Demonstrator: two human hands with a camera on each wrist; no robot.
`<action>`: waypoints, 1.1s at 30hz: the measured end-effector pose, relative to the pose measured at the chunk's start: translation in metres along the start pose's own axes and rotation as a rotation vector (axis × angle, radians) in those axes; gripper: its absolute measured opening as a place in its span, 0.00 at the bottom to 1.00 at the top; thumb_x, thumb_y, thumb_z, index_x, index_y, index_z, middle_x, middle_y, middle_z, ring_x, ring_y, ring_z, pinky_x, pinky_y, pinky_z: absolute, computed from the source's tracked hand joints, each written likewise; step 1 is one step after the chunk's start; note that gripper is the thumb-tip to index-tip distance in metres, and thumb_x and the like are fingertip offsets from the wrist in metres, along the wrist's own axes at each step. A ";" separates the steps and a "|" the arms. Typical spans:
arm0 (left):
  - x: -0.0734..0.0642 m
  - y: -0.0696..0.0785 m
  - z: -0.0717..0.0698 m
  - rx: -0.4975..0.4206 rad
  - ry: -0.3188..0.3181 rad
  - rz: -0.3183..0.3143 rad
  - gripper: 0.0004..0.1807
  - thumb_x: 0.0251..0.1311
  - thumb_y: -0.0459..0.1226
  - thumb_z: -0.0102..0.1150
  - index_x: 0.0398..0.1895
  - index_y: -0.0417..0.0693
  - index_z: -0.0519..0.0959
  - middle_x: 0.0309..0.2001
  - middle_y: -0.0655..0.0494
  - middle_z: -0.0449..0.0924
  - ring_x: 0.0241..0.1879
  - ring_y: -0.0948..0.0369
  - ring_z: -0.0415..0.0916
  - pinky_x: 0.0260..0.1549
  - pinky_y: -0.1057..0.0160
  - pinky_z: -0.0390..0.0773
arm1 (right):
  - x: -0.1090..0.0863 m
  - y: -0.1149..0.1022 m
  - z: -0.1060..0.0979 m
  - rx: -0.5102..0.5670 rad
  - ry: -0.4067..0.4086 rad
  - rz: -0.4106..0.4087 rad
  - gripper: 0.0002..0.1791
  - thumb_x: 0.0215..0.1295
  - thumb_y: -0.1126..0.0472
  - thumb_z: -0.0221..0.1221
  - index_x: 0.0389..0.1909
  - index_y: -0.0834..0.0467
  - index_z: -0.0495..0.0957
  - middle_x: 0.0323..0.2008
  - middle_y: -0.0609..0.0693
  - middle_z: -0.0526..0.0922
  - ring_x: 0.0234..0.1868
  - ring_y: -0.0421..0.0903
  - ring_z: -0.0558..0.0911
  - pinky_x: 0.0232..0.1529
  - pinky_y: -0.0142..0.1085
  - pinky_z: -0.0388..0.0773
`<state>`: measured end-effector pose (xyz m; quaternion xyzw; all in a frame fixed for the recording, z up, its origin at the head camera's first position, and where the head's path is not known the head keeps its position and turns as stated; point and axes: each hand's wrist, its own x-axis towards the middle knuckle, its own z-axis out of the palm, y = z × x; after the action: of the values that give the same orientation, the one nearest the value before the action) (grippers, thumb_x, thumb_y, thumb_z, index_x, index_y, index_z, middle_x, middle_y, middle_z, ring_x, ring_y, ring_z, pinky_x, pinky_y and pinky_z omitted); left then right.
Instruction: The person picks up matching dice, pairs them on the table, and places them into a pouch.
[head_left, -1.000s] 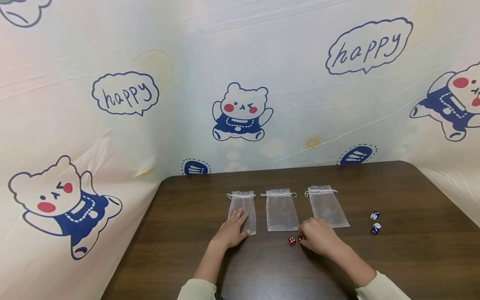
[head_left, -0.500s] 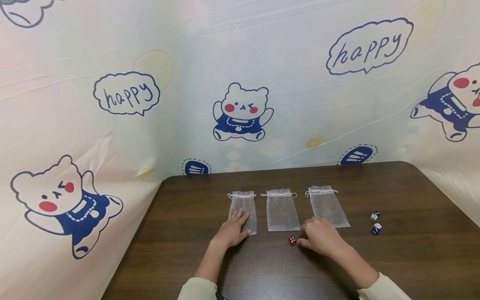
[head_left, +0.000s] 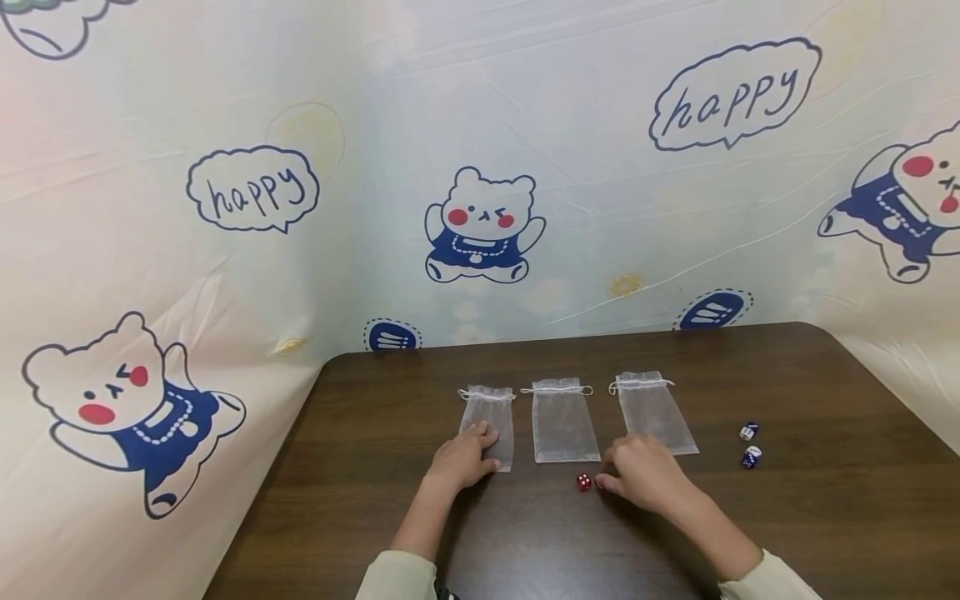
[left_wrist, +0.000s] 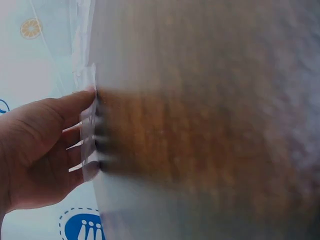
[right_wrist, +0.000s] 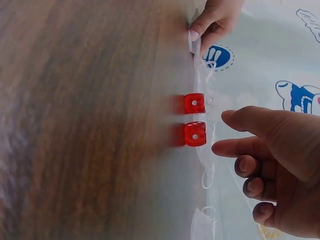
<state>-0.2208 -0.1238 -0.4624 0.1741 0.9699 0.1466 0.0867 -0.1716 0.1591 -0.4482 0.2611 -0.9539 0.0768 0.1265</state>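
Three sheer white drawstring bags lie flat in a row on the table: a left bag, a middle bag and a right bag. My left hand rests on the lower part of the left bag, fingers extended. In front of the middle bag sit two red dice, side by side. My right hand is beside them; in the head view its fingertips cover most of the right-hand die. The right wrist view shows a gap between thumb and forefinger, with neither touching the dice.
Two blue-and-white dice, a far one and a near one, lie to the right of the bags. A printed cloth hangs behind the brown table.
My left hand and the left bag have shifted slightly right and nearer. My right fingertips moved across the right-hand red die, which showed more clearly a second ago.
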 end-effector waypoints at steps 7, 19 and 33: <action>0.003 0.005 -0.001 0.142 0.046 0.030 0.21 0.58 0.38 0.58 0.55 0.44 0.76 0.59 0.45 0.70 0.59 0.49 0.66 0.52 0.52 0.68 | 0.000 -0.001 -0.001 0.000 0.020 0.019 0.10 0.46 0.51 0.68 0.18 0.53 0.80 0.19 0.42 0.75 0.27 0.47 0.77 0.30 0.44 0.71; 0.016 0.003 -0.014 0.149 0.123 0.002 0.10 0.55 0.35 0.58 0.17 0.46 0.77 0.26 0.50 0.80 0.26 0.56 0.76 0.26 0.55 0.75 | 0.007 -0.003 0.001 -0.013 0.074 -0.039 0.10 0.47 0.51 0.67 0.21 0.54 0.82 0.21 0.43 0.74 0.27 0.46 0.75 0.27 0.40 0.68; 0.000 0.024 -0.040 0.181 0.499 0.090 0.11 0.51 0.35 0.58 0.13 0.49 0.73 0.15 0.57 0.73 0.15 0.56 0.70 0.15 0.57 0.70 | 0.005 -0.011 0.005 -0.006 0.213 -0.012 0.04 0.47 0.60 0.66 0.19 0.54 0.81 0.20 0.42 0.72 0.25 0.44 0.73 0.25 0.38 0.66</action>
<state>-0.2220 -0.1125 -0.4173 0.1824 0.9617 0.1012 -0.1777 -0.1710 0.1459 -0.4510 0.2569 -0.9337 0.1002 0.2284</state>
